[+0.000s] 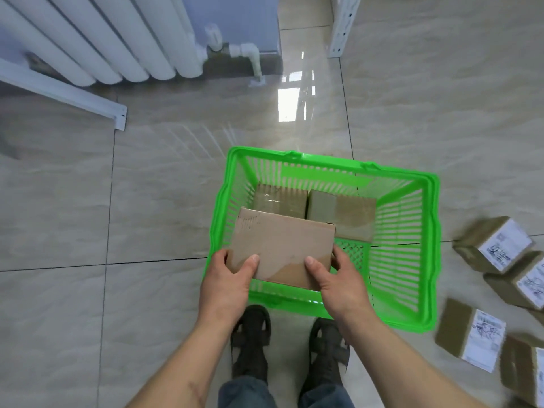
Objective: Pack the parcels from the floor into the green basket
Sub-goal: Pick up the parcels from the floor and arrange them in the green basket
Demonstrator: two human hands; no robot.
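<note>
holding parcel (281,248) flat, long axis left-right

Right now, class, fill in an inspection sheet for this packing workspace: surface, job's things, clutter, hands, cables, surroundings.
Surface: glossy tiled floor.
Job's things: green basket holds two parcels; a cardboard box is held over its near left corner; labelled parcels lie on the floor to its right.
Clutter: nothing seen.
Hands: left hand and right hand both grip the box.
Cables: nothing seen.
Surroundings: white radiator, white rail.
</note>
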